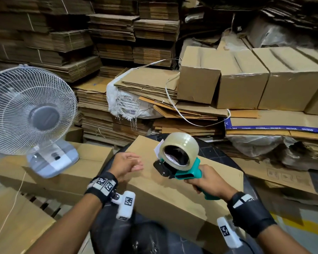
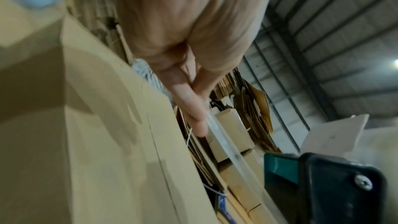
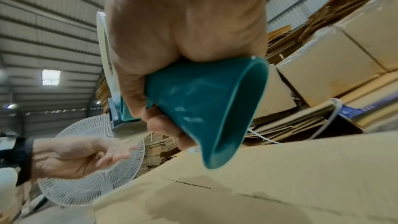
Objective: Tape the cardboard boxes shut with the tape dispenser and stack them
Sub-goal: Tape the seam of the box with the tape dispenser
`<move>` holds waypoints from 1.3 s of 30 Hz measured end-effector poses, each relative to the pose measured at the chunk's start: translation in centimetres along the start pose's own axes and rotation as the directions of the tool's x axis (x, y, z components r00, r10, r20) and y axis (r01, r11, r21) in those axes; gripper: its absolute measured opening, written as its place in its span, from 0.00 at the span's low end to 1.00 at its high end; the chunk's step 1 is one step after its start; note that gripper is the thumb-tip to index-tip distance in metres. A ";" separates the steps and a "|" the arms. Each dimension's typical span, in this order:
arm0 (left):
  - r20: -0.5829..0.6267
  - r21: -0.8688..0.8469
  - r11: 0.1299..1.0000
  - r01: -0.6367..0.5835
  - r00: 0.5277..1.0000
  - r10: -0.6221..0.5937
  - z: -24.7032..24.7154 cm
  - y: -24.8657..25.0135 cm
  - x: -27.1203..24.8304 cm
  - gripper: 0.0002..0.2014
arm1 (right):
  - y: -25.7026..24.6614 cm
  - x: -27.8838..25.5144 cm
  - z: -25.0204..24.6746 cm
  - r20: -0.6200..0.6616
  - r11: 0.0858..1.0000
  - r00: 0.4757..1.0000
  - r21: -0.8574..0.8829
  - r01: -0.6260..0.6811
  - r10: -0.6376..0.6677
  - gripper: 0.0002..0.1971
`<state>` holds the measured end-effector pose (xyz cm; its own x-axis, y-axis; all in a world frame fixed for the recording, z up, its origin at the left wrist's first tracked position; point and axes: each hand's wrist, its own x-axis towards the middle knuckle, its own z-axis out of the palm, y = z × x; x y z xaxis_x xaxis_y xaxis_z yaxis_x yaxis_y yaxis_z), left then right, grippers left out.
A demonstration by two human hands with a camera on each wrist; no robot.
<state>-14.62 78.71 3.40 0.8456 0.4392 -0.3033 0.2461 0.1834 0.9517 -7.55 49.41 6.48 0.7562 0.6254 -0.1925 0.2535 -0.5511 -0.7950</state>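
Observation:
A closed cardboard box [image 1: 173, 195] lies on a black round table [image 1: 218, 149] in front of me; its top seam [image 3: 185, 183] shows as a dark slit. My right hand [image 1: 207, 182] grips the handle of a teal tape dispenser [image 1: 187, 173], which carries a clear tape roll [image 1: 182, 143], and holds it just above the box top. My left hand [image 1: 128, 165] hovers over the box to the left of the dispenser's nose, fingers [image 2: 193, 111] straight. A clear strip of tape [image 2: 224, 140] runs from those fingertips toward the dispenser [image 2: 323, 185].
A white desk fan [image 1: 29, 110] stands on another box [image 1: 88, 162] at the left. A row of taped boxes [image 1: 246, 83] sits at the back right on flat cardboard. Tall stacks of flattened cartons [image 1: 114, 33] fill the background. A loose white strap [image 1: 182, 114] hangs there.

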 end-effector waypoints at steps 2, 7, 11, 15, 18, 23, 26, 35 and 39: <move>0.066 0.037 0.999 -0.018 0.998 0.016 -2.3 1.0 1.5 0.12 | -1.1 1.2 0.3 -0.005 0.998 1.000 -0.069 0.006 -0.006 0.07; 0.095 0.054 0.997 -0.053 0.994 0.048 -6.7 2.1 6.9 0.09 | -4.2 6.1 3.3 -0.041 0.991 0.999 -0.137 0.010 -0.016 0.05; 0.061 0.158 0.984 -0.083 0.995 0.074 -9.5 1.8 12.1 0.09 | -6.1 10.5 5.8 -0.055 0.973 0.998 -0.225 -0.044 0.032 0.05; 0.080 0.211 0.973 -0.091 0.994 0.076 -11.4 0.7 16.5 0.12 | -6.7 14.4 7.9 -0.066 0.960 0.993 -0.258 -0.108 0.094 0.05; 0.140 0.221 0.973 -0.066 0.989 0.036 -12.2 -0.7 18.6 0.14 | -6.2 16.0 8.9 -0.058 0.948 0.990 -0.285 -0.143 0.132 0.06; 0.189 0.251 0.965 -0.072 0.982 0.024 -12.2 -2.6 19.9 0.15 | -5.7 17.0 10.0 -0.038 0.925 0.981 -0.328 -0.193 0.191 0.07; 0.219 0.349 0.928 -0.132 0.974 0.056 -11.7 -4.2 20.0 0.12 | -5.6 17.2 10.2 -0.040 0.917 0.975 -0.332 -0.221 0.220 0.08; 0.465 0.568 0.697 -0.439 0.869 0.169 -12.9 -10.5 19.0 0.20 | -5.3 17.4 10.3 -0.012 0.933 0.970 -0.268 -0.239 0.244 0.17; 0.168 0.459 0.824 -0.333 0.943 0.287 -12.8 -10.4 19.4 0.21 | -4.9 17.6 10.3 -0.015 0.929 0.968 -0.278 -0.243 0.249 0.12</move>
<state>-6.78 96.56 -12.97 0.9477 0.3190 -0.0047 0.1387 -0.3987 0.9065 -1.73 68.79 1.04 0.8045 0.4600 -0.3758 0.2194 -0.8181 -0.5316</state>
